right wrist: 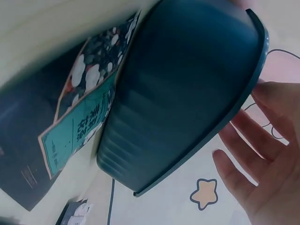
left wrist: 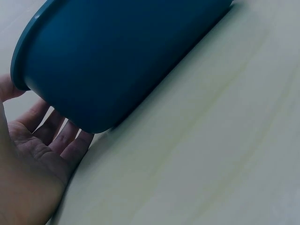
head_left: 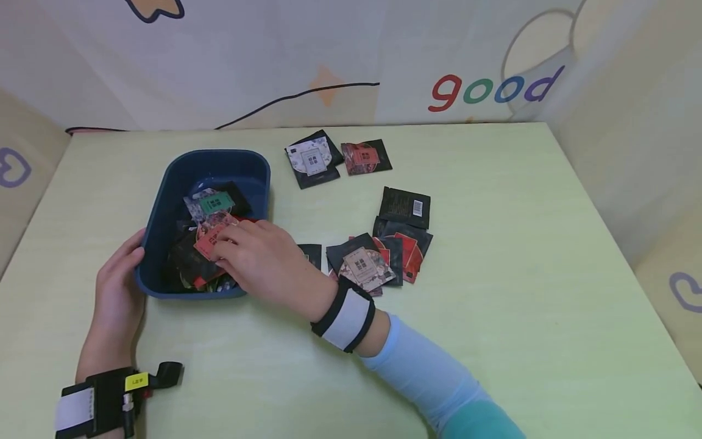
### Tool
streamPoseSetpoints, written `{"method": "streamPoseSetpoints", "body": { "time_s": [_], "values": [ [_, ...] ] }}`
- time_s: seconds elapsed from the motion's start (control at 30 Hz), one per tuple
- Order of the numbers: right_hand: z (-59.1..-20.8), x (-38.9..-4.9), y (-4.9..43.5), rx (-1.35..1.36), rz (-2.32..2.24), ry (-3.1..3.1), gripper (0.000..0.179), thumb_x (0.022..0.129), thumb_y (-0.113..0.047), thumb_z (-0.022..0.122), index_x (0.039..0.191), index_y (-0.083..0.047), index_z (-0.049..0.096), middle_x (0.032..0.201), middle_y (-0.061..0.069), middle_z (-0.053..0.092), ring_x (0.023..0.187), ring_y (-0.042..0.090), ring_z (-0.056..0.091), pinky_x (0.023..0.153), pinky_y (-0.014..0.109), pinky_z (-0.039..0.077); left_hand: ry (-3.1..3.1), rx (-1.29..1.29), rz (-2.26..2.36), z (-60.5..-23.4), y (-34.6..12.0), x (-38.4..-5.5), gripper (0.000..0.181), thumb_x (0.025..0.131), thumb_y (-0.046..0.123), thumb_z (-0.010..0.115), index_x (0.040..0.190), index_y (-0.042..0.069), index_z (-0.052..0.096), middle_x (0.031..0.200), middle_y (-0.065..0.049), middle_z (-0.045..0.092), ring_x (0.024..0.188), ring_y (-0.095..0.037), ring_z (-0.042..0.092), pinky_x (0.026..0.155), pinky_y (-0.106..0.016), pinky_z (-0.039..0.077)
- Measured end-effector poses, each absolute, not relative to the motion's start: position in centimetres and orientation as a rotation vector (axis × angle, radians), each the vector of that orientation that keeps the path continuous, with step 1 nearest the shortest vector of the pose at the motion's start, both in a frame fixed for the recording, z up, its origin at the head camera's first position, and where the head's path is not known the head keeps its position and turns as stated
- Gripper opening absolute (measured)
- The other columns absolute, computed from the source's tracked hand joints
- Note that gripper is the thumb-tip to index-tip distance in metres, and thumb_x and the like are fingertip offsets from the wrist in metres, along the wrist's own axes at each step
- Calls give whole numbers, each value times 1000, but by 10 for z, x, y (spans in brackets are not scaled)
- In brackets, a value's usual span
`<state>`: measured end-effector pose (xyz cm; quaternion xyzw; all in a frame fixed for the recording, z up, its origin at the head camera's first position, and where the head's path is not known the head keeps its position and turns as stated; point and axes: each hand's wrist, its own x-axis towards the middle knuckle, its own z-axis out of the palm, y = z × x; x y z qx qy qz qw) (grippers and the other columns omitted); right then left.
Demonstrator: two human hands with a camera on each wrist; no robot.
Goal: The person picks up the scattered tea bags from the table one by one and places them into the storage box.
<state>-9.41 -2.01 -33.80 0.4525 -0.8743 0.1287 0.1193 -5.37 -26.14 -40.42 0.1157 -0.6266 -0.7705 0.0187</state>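
Observation:
A dark blue plastic bin (head_left: 258, 164) stands on the left of the table with several dark sachets inside. My left hand (head_left: 120, 283) touches its left outer wall, fingers stretched along it; in the left wrist view the thumb is at the rim. My right hand (head_left: 252, 250) reaches over the bin's right side and pinches a sachet with a red label (head_left: 207, 244) between thumb and fingertips. Behind that lies a sachet with a green label (head_left: 216, 202). In the right wrist view the bin's wall hides the held sachet.
Right of the bin lies an overlapping group of sachets, one pale-labelled sachet (head_left: 364, 265) in front and one black sachet showing a barcode (head_left: 404, 207) behind. Farther back are a white-labelled sachet (head_left: 312, 160) and a red-labelled sachet (head_left: 366, 157). A green-labelled sachet (right wrist: 77, 126) lies beside the bin.

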Motion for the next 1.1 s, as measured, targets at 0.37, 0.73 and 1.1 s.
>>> {"method": "streamPoseSetpoints", "body": {
  "time_s": [0.37,0.73,1.1],
  "values": [
    [-328,-106,-10,1237,363,-2618,25,93,-27,55,112,-17,68,116,-1,69,109,14,57,93,28,49,-1913,345,-2414,-403,-263,-55,48,98,29,41,143,12,41,134,14,52,126,1,36,115,-18,20],
    [-321,-131,18,1043,425,-2769,28,91,-27,57,115,-15,65,119,2,67,107,16,59,90,29,52,-1924,337,-2400,-405,-262,-54,48,98,29,41,143,12,41,133,15,52,126,1,36,118,-21,14],
    [-314,-155,61,766,491,-3104,37,91,-25,59,126,-14,58,131,7,61,113,22,56,93,39,50,-1886,321,-2415,-404,-261,-55,47,98,27,41,142,10,42,132,14,54,124,0,38,112,-20,20]
  ]
}}
